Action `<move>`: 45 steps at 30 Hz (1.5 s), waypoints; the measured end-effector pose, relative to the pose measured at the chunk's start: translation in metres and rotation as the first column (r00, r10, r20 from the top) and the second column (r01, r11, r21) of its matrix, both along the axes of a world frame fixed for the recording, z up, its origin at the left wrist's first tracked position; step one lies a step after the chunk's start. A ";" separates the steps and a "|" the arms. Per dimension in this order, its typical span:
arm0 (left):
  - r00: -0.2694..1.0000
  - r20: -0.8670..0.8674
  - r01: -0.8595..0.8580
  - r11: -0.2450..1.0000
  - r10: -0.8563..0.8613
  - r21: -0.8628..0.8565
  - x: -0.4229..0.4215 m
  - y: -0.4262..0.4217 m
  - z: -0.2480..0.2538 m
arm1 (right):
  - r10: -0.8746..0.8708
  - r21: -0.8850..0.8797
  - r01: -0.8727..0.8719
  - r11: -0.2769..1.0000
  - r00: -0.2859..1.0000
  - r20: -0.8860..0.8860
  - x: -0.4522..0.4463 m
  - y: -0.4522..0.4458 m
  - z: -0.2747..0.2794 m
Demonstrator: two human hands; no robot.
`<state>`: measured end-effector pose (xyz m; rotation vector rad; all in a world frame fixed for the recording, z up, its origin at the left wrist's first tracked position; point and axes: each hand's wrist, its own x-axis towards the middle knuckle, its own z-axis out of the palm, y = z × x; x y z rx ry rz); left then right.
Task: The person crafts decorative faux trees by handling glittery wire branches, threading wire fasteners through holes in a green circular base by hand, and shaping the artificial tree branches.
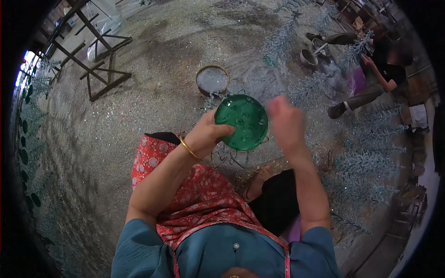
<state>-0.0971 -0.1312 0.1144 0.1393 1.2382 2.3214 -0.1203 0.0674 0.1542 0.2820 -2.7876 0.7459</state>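
Observation:
My left hand (209, 134) grips the left edge of a round, shiny green disc (242, 123), its thumb lying across the face. The disc is tilted toward me, and thin frosted bits stick out around its rim. Just right of the disc, apart from it, my right hand (286, 124) is raised and smeared by motion; its fingers look curled, but I cannot make out whether they hold anything. Beyond the disc, a round bowl (212, 80) of white flakes rests on the floor. Dark wiry strands (227, 160) show below the disc.
A person (387, 76) sits at the upper right handling a frosted branch, near some pans (308, 57). Frosted artificial trees (371, 157) lie along the right side. A dark metal frame (109, 69) stands upper left. Glittering flakes cover the floor (106, 118). Green discs (36, 200) line the left edge.

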 end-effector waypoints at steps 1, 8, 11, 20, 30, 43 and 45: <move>1.000 0.016 0.019 0.999 -0.019 -0.032 0.005 -0.001 0.005 | -0.219 -0.068 0.213 0.975 0.972 -0.090 -0.006 0.010 0.005; 1.000 -0.002 -0.008 0.999 0.008 -0.045 0.001 0.002 0.006 | 0.154 -0.310 -0.143 0.940 0.988 0.011 0.019 -0.015 0.019; 1.000 -0.003 0.012 0.998 -0.012 -0.057 -0.001 0.000 -0.002 | 0.253 -0.078 -0.245 0.967 0.959 0.131 0.025 -0.027 0.002; 1.000 0.003 -0.010 0.997 0.010 -0.073 0.004 -0.001 0.008 | -0.070 0.124 0.076 0.989 0.996 -0.052 0.001 0.001 0.001; 1.000 -0.012 -0.014 0.998 0.013 -0.060 0.001 0.000 0.001 | 0.215 -0.144 -0.191 0.971 0.960 0.181 0.024 -0.029 -0.005; 0.999 -0.016 -0.044 0.992 0.042 -0.120 0.001 0.000 0.003 | 0.200 -0.508 -0.135 0.851 0.977 0.076 0.014 -0.020 0.005; 0.999 0.029 -0.035 0.996 0.037 -0.085 0.001 -0.002 0.004 | 0.183 -0.539 -0.067 0.840 0.969 0.165 0.011 -0.015 0.000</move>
